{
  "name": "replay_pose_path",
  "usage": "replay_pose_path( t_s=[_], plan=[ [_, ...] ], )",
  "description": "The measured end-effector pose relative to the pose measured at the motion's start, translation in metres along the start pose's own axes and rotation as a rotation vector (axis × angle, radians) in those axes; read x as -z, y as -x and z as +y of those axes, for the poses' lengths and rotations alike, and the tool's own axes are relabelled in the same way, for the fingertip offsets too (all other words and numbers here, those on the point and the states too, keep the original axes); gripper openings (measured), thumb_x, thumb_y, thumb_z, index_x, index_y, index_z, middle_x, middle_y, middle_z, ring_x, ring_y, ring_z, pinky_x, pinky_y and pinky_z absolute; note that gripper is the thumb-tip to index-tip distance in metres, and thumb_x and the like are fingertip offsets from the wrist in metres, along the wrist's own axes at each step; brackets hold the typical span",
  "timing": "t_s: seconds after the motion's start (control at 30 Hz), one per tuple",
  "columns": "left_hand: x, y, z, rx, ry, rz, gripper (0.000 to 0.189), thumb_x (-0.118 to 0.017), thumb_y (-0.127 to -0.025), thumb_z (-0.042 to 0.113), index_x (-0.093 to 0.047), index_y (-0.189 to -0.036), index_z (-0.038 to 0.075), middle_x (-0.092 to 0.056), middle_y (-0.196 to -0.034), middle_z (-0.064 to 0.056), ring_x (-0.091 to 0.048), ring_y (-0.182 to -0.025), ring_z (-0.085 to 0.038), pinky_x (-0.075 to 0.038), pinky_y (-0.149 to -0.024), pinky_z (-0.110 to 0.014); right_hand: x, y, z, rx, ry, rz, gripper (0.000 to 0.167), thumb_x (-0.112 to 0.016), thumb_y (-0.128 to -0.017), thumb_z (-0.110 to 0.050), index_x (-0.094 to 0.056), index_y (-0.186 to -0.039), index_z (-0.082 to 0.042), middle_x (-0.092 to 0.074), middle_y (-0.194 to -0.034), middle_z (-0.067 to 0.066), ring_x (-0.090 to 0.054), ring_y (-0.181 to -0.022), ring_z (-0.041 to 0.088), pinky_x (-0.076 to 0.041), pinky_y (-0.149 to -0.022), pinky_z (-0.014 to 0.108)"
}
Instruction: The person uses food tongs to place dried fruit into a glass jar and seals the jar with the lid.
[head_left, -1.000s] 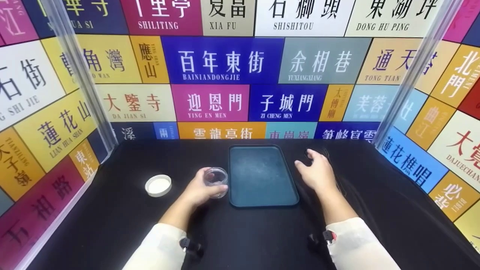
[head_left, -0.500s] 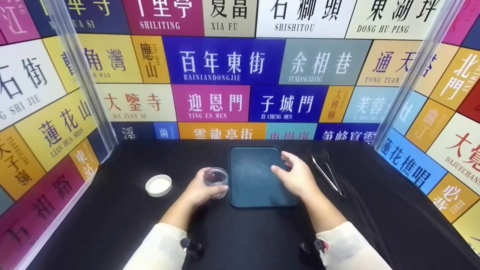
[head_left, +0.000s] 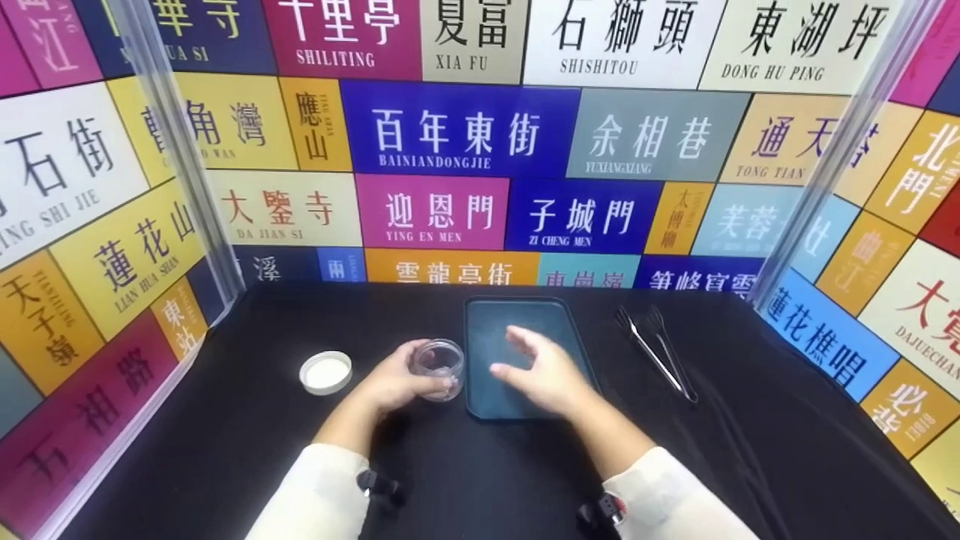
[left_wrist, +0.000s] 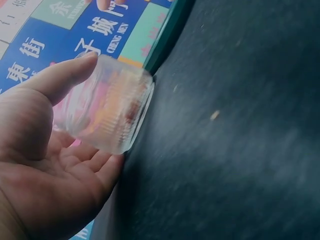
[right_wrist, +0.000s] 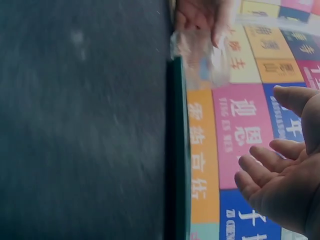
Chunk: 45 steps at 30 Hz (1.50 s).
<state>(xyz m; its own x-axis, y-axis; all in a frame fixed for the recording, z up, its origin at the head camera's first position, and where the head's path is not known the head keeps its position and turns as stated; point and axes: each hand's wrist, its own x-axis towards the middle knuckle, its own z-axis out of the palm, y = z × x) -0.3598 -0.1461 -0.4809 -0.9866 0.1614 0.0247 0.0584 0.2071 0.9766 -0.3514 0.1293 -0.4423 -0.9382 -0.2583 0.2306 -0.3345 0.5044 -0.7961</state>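
Note:
My left hand (head_left: pixel 394 382) grips a clear, lidless jar (head_left: pixel 439 367) just left of the dark teal tray (head_left: pixel 487 409). In the left wrist view the thumb and fingers lie around the sides of the jar (left_wrist: pixel 112 102), which stands on the black cloth. Over the tray hovers my right hand (head_left: pixel 547 375), its fingers spread and nothing in them. The right wrist view shows the right hand (right_wrist: pixel 285 160) with its palm turned toward the jar (right_wrist: pixel 202 60) and a gap between the two.
A round white lid (head_left: pixel 325 373) lies left of the left hand. Metal tongs (head_left: pixel 660 352) with dark tips rest right of the tray. Black cloth (head_left: pixel 480 487) covers the table, and panels printed with place names (head_left: pixel 450 135) wall it in at the back and sides.
From beside the tongs, my right hand has moved left over the tray toward the jar, leaving the tongs in plain sight. My left hand keeps its hold on the jar. The head view has shifted slightly.

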Motion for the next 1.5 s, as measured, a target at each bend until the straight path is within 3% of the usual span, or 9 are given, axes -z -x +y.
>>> replay_pose_path(
  t_s=[0.1,0.3,0.53,0.73,1.03,1.23,1.5],
  plan=[
    [0.006,0.001,0.0,-0.003,-0.044,-0.029,0.089,-0.093,-0.08,0.014,-0.047,-0.156,0.001,-0.064,-0.147,-0.023,-0.064,-0.134,-0.036,-0.046,-0.123,-0.054,-0.014,-0.005,-0.001,0.003,-0.038,-0.059,0.079,-0.085,-0.093,-0.031,-0.049,-0.158,-0.005,-0.06,-0.157,0.017,-0.057,-0.146,0.039,-0.045,-0.123,0.055],
    [0.009,0.002,0.0,-0.001,-0.119,-0.024,0.087,-0.094,-0.08,0.021,-0.052,-0.153,0.003,-0.065,-0.148,-0.02,-0.062,-0.138,-0.037,-0.046,-0.123,-0.055,-0.037,-0.016,-0.004,-0.025,-0.129,-0.144,0.084,-0.087,-0.091,-0.034,-0.048,-0.159,-0.006,-0.058,-0.158,0.019,-0.056,-0.147,0.039,-0.048,-0.121,0.055],
    [0.008,0.001,-0.001,-0.019,-0.112,-0.057,0.08,-0.091,-0.083,0.016,-0.053,-0.152,0.001,-0.065,-0.148,-0.023,-0.062,-0.14,-0.039,-0.048,-0.121,-0.054,-0.057,-0.025,-0.004,-0.105,-0.266,-0.164,0.087,-0.089,-0.088,-0.028,-0.046,-0.16,-0.002,-0.054,-0.162,0.02,-0.052,-0.151,0.04,-0.044,-0.124,0.053],
    [0.009,-0.001,0.0,-0.033,-0.143,-0.085,0.078,-0.089,-0.085,0.014,-0.053,-0.153,0.0,-0.063,-0.151,-0.022,-0.059,-0.143,-0.04,-0.047,-0.122,-0.055,-0.068,-0.027,0.001,-0.091,-0.31,-0.181,0.095,-0.091,-0.084,-0.019,-0.04,-0.162,0.001,-0.05,-0.163,0.023,-0.052,-0.151,0.04,-0.042,-0.127,0.051],
    [0.025,-0.003,0.0,-0.041,-0.13,-0.138,0.074,-0.085,-0.088,0.014,-0.053,-0.153,-0.003,-0.06,-0.154,-0.023,-0.057,-0.146,-0.039,-0.044,-0.125,-0.055,-0.077,-0.033,0.009,-0.069,-0.379,-0.195,0.098,-0.092,-0.084,-0.019,-0.038,-0.164,-0.001,-0.053,-0.161,0.023,-0.056,-0.146,0.039,-0.045,-0.124,0.051],
    [0.032,0.0,0.003,-0.06,-0.076,-0.113,0.071,-0.079,-0.088,0.001,-0.05,-0.153,-0.004,-0.06,-0.153,-0.027,-0.055,-0.147,-0.042,-0.046,-0.123,-0.052,-0.084,-0.035,0.01,-0.073,-0.361,-0.189,0.097,-0.092,-0.083,-0.018,-0.04,-0.163,-0.004,-0.057,-0.159,0.02,-0.057,-0.145,0.037,-0.045,-0.124,0.05],
    [0.047,0.003,0.005,-0.072,-0.047,0.025,0.072,-0.069,-0.086,-0.005,-0.048,-0.155,-0.003,-0.057,-0.155,-0.028,-0.055,-0.147,-0.044,-0.045,-0.124,-0.051,-0.09,-0.037,0.01,-0.063,-0.332,-0.168,0.09,-0.091,-0.084,-0.017,-0.046,-0.16,-0.005,-0.06,-0.156,0.019,-0.058,-0.145,0.037,-0.043,-0.126,0.052]
  ],
)
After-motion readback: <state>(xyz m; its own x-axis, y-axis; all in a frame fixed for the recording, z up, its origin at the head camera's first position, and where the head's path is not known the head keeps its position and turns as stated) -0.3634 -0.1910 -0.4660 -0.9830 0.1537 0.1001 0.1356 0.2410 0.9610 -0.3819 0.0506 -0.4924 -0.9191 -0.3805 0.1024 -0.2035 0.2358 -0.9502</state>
